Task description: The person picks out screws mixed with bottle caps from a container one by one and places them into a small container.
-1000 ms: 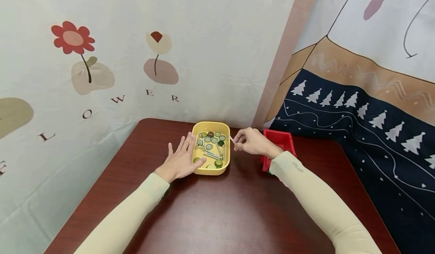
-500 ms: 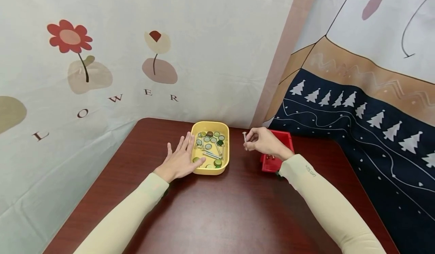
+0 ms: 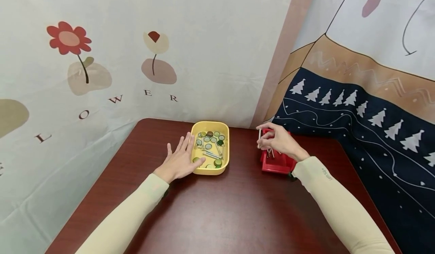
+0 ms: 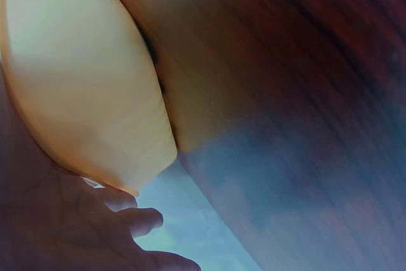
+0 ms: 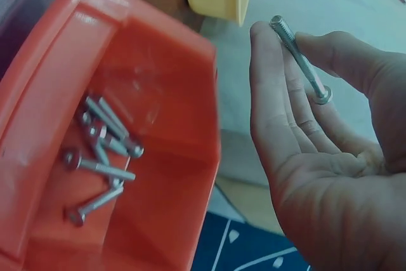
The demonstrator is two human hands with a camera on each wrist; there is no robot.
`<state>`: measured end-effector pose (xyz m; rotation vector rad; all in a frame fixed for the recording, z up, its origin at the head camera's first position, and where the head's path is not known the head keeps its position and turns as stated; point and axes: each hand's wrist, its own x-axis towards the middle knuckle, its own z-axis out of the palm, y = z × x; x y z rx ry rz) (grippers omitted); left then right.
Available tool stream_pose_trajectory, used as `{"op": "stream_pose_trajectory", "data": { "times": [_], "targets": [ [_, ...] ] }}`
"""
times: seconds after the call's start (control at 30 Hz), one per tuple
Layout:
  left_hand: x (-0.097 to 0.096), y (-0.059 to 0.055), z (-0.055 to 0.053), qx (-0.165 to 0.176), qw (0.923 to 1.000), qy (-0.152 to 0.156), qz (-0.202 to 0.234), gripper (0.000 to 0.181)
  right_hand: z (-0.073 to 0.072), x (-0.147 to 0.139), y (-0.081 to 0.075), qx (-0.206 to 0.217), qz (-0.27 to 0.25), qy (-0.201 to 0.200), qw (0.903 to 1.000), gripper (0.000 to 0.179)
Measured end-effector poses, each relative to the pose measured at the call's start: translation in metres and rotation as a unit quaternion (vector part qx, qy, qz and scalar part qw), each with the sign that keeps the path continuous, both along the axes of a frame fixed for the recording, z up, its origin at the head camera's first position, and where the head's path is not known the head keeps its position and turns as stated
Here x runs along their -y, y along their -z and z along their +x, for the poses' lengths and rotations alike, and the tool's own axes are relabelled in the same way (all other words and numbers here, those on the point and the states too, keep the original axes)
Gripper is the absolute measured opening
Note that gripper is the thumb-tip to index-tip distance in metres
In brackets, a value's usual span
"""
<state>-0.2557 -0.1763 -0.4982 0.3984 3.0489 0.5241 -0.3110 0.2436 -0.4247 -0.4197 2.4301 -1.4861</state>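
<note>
Between thumb and fingertips, my right hand (image 3: 280, 140) pinches a silver bolt (image 5: 301, 60), upright in the head view beside the left edge of the red bin (image 3: 276, 168). Several more bolts (image 5: 101, 166) lie in that bin, as the right wrist view shows. With fingers spread straight, my left hand (image 3: 178, 163) rests against the left side of the yellow tray (image 3: 210, 172), its thumb over the near left rim. Inside the tray are several bottle caps (image 3: 208, 147) and several loose bolts (image 3: 212, 154). The left wrist view shows the tray wall (image 4: 95, 80) beside my fingers.
The dark red wooden table (image 3: 210, 216) carries both containers near its back edge. A pale printed cloth (image 3: 217, 57) hangs right behind it. At the right hangs a dark blue cloth with white trees (image 3: 350, 125).
My right hand has moved right with the bolt, from the yellow tray's right edge to the red bin, and the bolt now stands upright. The left hand and the tray have stayed in place.
</note>
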Motion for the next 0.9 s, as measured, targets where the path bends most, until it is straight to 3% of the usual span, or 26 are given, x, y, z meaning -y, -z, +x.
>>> {"op": "stream_pose_trajectory", "data": {
  "times": [0.1,0.37,0.7,0.9],
  "targets": [
    [0.000,0.001,0.000,0.000,1.0000,0.001,0.001,0.110,0.000,-0.011,0.000,0.015,-0.006,0.015,0.9998,0.057],
    [0.001,-0.001,0.002,0.002,1.0000,0.000,0.001,0.111,-0.001,-0.029,0.002,0.073,-0.034,0.065,0.9947,0.061],
    [0.002,-0.003,0.000,0.000,1.0000,0.000,-0.005,0.111,-0.005,-0.033,0.001,0.071,0.027,0.081,0.9938,0.057],
    [0.001,-0.001,0.000,0.004,1.0000,0.002,-0.001,0.111,-0.009,-0.032,0.005,0.095,0.052,0.083,0.9906,0.061]
  ]
}}
